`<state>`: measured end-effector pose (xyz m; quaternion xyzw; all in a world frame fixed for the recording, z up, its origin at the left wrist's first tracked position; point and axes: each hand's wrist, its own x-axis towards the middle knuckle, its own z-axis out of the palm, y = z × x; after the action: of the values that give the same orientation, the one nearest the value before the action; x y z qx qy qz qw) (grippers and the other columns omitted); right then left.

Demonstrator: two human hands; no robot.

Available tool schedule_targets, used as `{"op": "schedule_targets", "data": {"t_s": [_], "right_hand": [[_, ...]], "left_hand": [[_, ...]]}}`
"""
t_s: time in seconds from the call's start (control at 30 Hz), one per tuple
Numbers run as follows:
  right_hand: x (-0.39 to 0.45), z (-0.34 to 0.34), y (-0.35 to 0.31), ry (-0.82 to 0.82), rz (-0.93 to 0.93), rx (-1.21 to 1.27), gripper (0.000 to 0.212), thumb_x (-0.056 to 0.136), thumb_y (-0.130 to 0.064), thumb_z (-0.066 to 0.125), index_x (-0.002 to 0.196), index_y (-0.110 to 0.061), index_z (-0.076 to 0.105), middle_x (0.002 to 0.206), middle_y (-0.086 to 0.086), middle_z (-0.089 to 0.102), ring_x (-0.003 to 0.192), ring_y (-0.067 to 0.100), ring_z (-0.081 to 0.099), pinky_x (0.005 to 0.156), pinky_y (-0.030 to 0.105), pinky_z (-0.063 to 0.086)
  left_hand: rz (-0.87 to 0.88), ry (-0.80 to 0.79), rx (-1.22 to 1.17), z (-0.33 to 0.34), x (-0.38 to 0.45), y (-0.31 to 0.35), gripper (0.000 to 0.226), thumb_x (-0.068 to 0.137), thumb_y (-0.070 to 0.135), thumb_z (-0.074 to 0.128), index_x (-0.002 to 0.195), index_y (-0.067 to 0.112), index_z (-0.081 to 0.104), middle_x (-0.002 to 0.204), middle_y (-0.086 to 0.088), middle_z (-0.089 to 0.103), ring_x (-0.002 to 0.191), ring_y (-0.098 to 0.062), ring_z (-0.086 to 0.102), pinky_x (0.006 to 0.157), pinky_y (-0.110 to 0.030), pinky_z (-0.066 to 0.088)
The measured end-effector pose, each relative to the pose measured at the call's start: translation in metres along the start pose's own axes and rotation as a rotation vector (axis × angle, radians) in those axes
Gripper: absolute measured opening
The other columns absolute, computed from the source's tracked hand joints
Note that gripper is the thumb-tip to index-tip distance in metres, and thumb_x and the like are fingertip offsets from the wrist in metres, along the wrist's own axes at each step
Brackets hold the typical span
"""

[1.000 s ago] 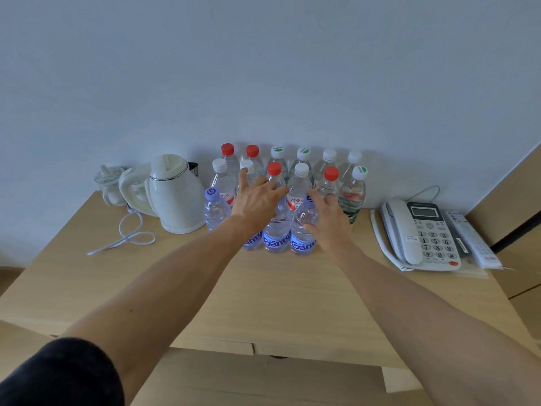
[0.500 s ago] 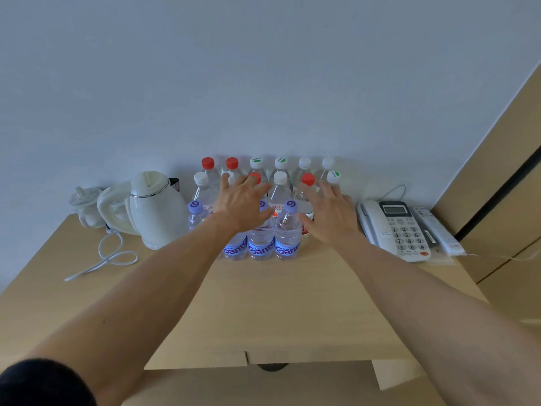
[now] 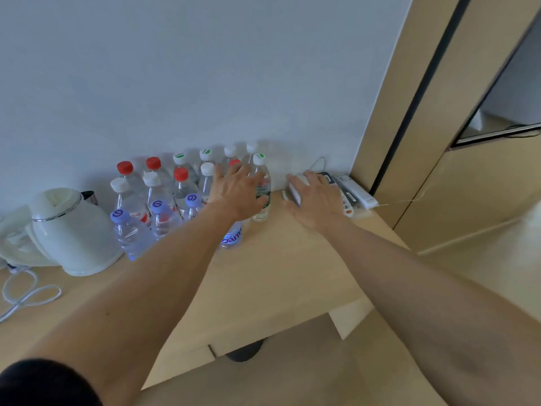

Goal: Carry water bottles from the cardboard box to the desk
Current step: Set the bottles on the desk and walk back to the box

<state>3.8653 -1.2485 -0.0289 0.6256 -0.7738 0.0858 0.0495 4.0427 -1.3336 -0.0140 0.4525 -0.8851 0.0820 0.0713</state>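
Bottles (image 3: 187, 194) clustered on table (image 3: 281, 271) right of kettle (image 3: 70, 230) | left hand (image 3: 238, 191) spread, empty, among right-edge bottles | right hand (image 3: 317, 200) spread, empty, above telephone (image 3: 348, 200) | risk: left-hand sweep topples neighbouring bottles

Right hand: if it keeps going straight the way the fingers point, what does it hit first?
The phone. The right hand is open, fingers spread and aimed toward the wall, already above the handset, so it would likely meet that first. Whether it touches yet is unclear from this one view. The remote lies further right, off that line.
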Motion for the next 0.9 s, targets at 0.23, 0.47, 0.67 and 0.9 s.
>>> {"op": "schedule_targets", "data": {"t_s": [0.23, 0.47, 0.67, 0.9], "right_hand": [[-0.053, -0.021, 0.096, -0.037, 0.187, -0.013, 0.061, 0.098, -0.057, 0.037, 0.154, -0.042, 0.021, 0.162, -0.001, 0.024, 0.147, 0.025, 0.023, 0.112, 0.051, 0.033], [-0.153, -0.05, 0.215, -0.099, 0.441, -0.02, 0.059, 0.098, -0.055, 0.039, 0.153, -0.04, 0.026, 0.156, 0.002, 0.036, 0.139, 0.028, 0.035, 0.106, 0.05, 0.035], [-0.274, -0.071, 0.318, -0.107, 0.679, -0.011, 0.062, 0.095, -0.057, 0.04, 0.152, -0.036, 0.03, 0.156, 0.001, 0.036, 0.141, 0.029, 0.034, 0.11, 0.051, 0.034], [-0.415, -0.099, 0.4, -0.146, 1.03, -0.049, 0.061, 0.097, -0.059, 0.038, 0.153, -0.039, 0.027, 0.158, 0.0, 0.033, 0.143, 0.029, 0.031, 0.108, 0.049, 0.034]], "left_hand": [[0.134, -0.087, -0.05, -0.004, 0.023, 0.11, 0.061, 0.097, 0.055, 0.04, 0.154, 0.037, 0.029, 0.163, 0.001, 0.026, 0.153, -0.022, 0.016, 0.121, -0.058, 0.002], [0.353, -0.144, -0.076, -0.019, 0.022, 0.273, 0.056, 0.1, 0.049, 0.035, 0.154, 0.034, 0.032, 0.162, 0.001, 0.029, 0.15, -0.02, 0.021, 0.123, -0.052, 0.009], [0.567, -0.222, -0.075, -0.028, -0.009, 0.433, 0.059, 0.103, 0.051, 0.032, 0.158, 0.032, 0.022, 0.167, -0.001, 0.019, 0.153, -0.023, 0.017, 0.121, -0.051, 0.013], [0.817, -0.28, -0.133, -0.027, -0.051, 0.595, 0.06, 0.103, 0.051, 0.031, 0.159, 0.034, 0.019, 0.168, 0.001, 0.012, 0.155, -0.02, 0.012, 0.123, -0.052, 0.003]]}}
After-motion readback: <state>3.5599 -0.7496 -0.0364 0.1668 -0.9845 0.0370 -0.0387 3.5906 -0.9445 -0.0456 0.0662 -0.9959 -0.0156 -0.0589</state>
